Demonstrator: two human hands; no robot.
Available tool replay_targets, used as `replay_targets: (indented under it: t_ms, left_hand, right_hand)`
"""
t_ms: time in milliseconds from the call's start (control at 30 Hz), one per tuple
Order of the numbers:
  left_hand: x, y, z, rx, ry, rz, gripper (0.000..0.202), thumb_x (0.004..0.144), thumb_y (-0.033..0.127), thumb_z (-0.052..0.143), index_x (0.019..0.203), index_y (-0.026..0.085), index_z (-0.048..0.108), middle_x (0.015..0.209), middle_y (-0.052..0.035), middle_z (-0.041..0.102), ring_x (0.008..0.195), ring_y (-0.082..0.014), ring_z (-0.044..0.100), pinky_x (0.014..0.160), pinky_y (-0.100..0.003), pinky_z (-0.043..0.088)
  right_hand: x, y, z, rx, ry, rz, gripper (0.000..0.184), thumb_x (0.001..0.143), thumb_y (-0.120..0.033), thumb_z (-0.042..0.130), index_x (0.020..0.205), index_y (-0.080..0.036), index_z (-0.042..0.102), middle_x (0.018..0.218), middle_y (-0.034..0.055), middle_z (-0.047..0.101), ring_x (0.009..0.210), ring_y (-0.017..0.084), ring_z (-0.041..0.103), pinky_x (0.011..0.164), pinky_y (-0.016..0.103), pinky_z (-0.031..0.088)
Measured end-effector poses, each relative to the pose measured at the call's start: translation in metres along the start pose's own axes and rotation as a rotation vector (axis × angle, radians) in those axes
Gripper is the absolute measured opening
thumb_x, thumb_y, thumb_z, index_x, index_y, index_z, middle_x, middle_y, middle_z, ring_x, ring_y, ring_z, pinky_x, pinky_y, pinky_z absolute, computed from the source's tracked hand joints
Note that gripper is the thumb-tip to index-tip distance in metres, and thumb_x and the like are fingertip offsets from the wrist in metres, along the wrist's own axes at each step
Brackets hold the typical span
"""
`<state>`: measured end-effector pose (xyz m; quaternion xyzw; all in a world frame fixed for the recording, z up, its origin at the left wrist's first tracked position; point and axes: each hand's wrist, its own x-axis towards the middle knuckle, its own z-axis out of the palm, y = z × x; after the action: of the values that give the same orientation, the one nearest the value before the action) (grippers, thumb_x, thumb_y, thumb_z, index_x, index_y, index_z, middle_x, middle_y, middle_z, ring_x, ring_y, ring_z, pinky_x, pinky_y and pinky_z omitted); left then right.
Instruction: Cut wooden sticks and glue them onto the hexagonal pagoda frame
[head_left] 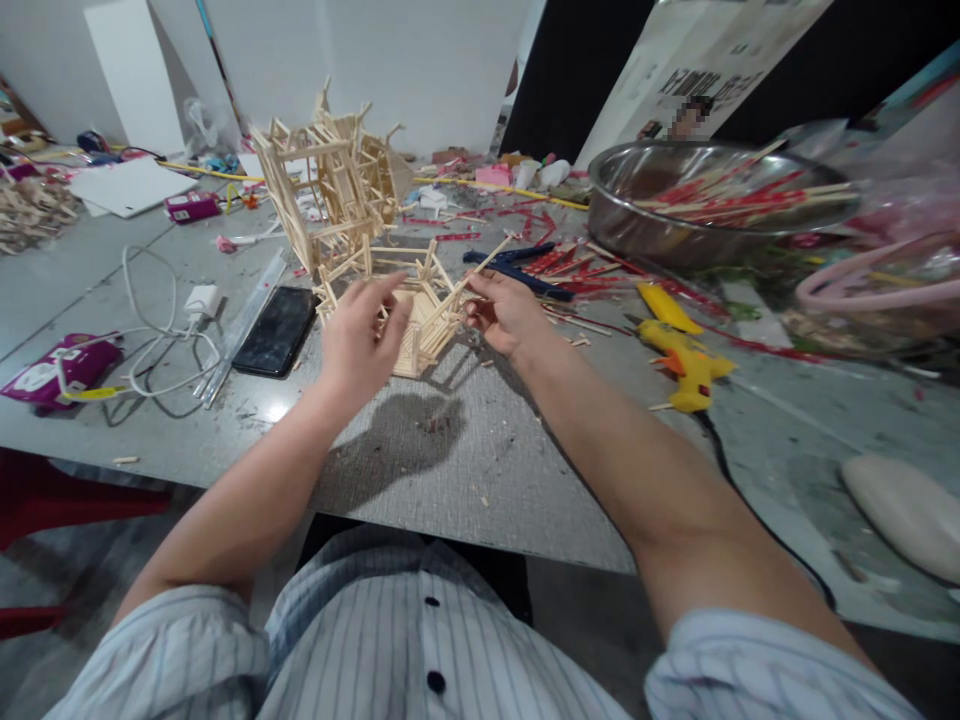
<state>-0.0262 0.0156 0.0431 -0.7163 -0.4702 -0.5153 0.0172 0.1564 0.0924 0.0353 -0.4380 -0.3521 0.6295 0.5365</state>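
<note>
A small structure of thin wooden sticks [426,305] sits on the grey table in front of me, with a flat slatted floor and upright posts. My left hand [361,335] is over its left side, thumb and fingers apart; whether the fingertips touch it I cannot tell. At its right side my right hand [510,312] pinches a thin wooden stick [493,254], which slants up to the right. Close behind stands a taller wooden stick structure [337,180]. Part of the small structure is hidden by my left hand.
A black phone [274,332] and a white cable with a charger [202,302] lie left. To the right are blue-handled pliers [517,268], a yellow glue gun [686,365] with a black cord, and a metal basin [622,215] holding red-wrapped sticks. Scraps litter the back.
</note>
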Motion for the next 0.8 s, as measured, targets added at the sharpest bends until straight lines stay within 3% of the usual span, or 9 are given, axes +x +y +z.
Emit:
replay_targets:
  t_ms: [67, 133, 200, 267, 367, 500, 633, 800]
  left_hand:
    - [0.021, -0.002, -0.019, 0.05, 0.083, -0.006, 0.02, 0.09, 0.024, 0.055, 0.104, 0.019, 0.069, 0.087, -0.0022, 0.066, 0.064, -0.0085, 0.054, 0.064, -0.023, 0.044]
    - [0.047, -0.014, -0.031, 0.108, 0.092, -0.031, 0.017, 0.089, 0.019, 0.056, 0.095, 0.017, 0.071, 0.085, -0.0021, 0.066, 0.066, -0.0083, 0.055, 0.066, -0.024, 0.044]
    - [0.074, -0.036, -0.033, 0.22, 0.003, -0.05, 0.016, 0.083, 0.013, 0.058, 0.092, 0.014, 0.072, 0.082, -0.0024, 0.066, 0.07, -0.0108, 0.057, 0.074, -0.027, 0.046]
    - [0.095, -0.06, -0.025, 0.386, -0.124, -0.065, 0.013, 0.078, 0.009, 0.06, 0.086, 0.012, 0.071, 0.084, -0.0058, 0.066, 0.087, -0.0183, 0.061, 0.089, -0.036, 0.046]
    - [0.112, -0.086, -0.008, 0.544, -0.299, -0.055, 0.02, 0.087, 0.017, 0.052, 0.096, 0.006, 0.066, 0.099, -0.012, 0.065, 0.109, -0.0243, 0.058, 0.104, -0.047, 0.038]
    - [0.119, -0.086, 0.003, 0.757, -0.477, -0.123, 0.033, 0.087, 0.013, 0.048, 0.114, 0.002, 0.063, 0.12, -0.022, 0.061, 0.122, -0.0323, 0.052, 0.105, -0.046, 0.04]
    - [0.129, -0.077, 0.01, 0.79, -0.584, -0.262, 0.039, 0.085, 0.009, 0.047, 0.12, 0.005, 0.063, 0.123, -0.0225, 0.062, 0.12, -0.0358, 0.055, 0.099, -0.051, 0.044]
    - [0.139, -0.088, 0.015, 0.75, -0.536, -0.357, 0.042, 0.079, 0.007, 0.054, 0.119, 0.006, 0.066, 0.125, -0.0213, 0.062, 0.119, -0.036, 0.055, 0.1, -0.05, 0.042]
  right_hand:
    - [0.001, 0.0, 0.0, 0.005, -0.002, -0.001, 0.014, 0.087, -0.014, 0.055, 0.075, -0.019, 0.051, 0.061, -0.0082, 0.052, 0.041, 0.003, 0.043, 0.037, 0.017, 0.033]
    - [0.001, 0.001, 0.0, 0.007, -0.008, -0.01, 0.015, 0.088, -0.014, 0.055, 0.074, -0.019, 0.051, 0.061, -0.0076, 0.052, 0.041, 0.003, 0.042, 0.037, 0.018, 0.033]
    - [0.002, 0.001, 0.0, 0.006, -0.013, -0.011, 0.015, 0.087, -0.014, 0.055, 0.074, -0.019, 0.051, 0.062, -0.0076, 0.052, 0.041, 0.003, 0.042, 0.038, 0.018, 0.033]
    - [0.002, 0.001, 0.0, 0.003, -0.011, -0.001, 0.014, 0.086, -0.014, 0.057, 0.075, -0.02, 0.051, 0.062, -0.0082, 0.053, 0.042, 0.003, 0.043, 0.038, 0.017, 0.032]
    - [0.001, -0.001, 0.001, -0.013, 0.005, 0.014, 0.015, 0.086, -0.014, 0.058, 0.075, -0.02, 0.049, 0.061, -0.0094, 0.051, 0.041, 0.002, 0.043, 0.038, 0.017, 0.032]
    - [0.001, -0.001, 0.0, -0.023, 0.013, 0.007, 0.014, 0.088, -0.014, 0.055, 0.076, -0.02, 0.05, 0.061, -0.009, 0.051, 0.04, 0.002, 0.043, 0.037, 0.017, 0.032]
    - [0.006, 0.002, -0.004, -0.024, -0.015, -0.003, 0.012, 0.084, -0.017, 0.06, 0.077, -0.021, 0.05, 0.065, -0.0085, 0.053, 0.042, 0.002, 0.043, 0.038, 0.018, 0.033]
    - [0.01, 0.003, -0.006, -0.04, -0.034, -0.017, 0.014, 0.082, -0.018, 0.063, 0.077, -0.021, 0.05, 0.064, -0.0084, 0.052, 0.043, 0.002, 0.042, 0.039, 0.018, 0.033]
